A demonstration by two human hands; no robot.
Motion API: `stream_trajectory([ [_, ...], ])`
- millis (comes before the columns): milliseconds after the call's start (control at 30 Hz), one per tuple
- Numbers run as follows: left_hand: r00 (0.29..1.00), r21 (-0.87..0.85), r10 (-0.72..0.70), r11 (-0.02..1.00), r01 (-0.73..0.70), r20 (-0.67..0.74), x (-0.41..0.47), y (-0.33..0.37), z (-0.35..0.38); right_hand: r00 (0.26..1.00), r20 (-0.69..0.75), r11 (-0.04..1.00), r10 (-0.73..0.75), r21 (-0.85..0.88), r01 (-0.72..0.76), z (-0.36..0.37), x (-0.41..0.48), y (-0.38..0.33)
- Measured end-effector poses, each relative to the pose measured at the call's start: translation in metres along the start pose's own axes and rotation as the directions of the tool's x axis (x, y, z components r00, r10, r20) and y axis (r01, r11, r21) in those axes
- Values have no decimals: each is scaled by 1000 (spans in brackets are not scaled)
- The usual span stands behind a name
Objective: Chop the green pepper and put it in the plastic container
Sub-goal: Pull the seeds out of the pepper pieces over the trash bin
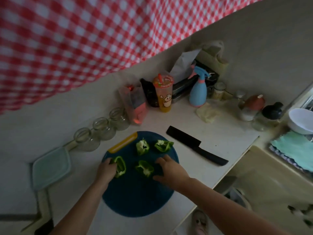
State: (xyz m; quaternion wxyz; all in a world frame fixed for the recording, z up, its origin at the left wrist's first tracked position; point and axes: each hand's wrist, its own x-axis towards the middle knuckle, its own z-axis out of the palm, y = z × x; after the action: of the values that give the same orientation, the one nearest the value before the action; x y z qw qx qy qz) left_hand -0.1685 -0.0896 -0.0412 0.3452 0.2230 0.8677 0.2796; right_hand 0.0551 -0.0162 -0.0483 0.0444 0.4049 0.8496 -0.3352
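Four pepper pcs (142, 147) on board (135, 197); left hand (105, 170) grips one, right hand (171, 168) loose, empty; knife (194, 146) beside.

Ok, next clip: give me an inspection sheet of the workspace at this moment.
Surface: white counter, dimly lit; round blue board at its near edge.
Job's things: four pepper pieces on the board; knife lying on the counter right of the board; container, apparently lidded, left of the board.
Clutter: three jars, cup, spray bottle, more jars and bags along the wall; bowl far right.
Hands: left hand grips the left piece; right hand open on the board beside the near piece, contact unclear.
Cables: nothing seen.
Surroundings: red checked cloth above; a shoe on the floor.
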Motion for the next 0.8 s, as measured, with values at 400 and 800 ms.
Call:
stream_trajectory([
  [400,931,-16,359,932,-361,-68,-21,7,-4,993,-46,994,111,18,-110,23,30,-42],
  [800,746,-562,300,819,118,595,-59,57,41,976,-143,872,161,484,-73,-41,-16,-1],
])
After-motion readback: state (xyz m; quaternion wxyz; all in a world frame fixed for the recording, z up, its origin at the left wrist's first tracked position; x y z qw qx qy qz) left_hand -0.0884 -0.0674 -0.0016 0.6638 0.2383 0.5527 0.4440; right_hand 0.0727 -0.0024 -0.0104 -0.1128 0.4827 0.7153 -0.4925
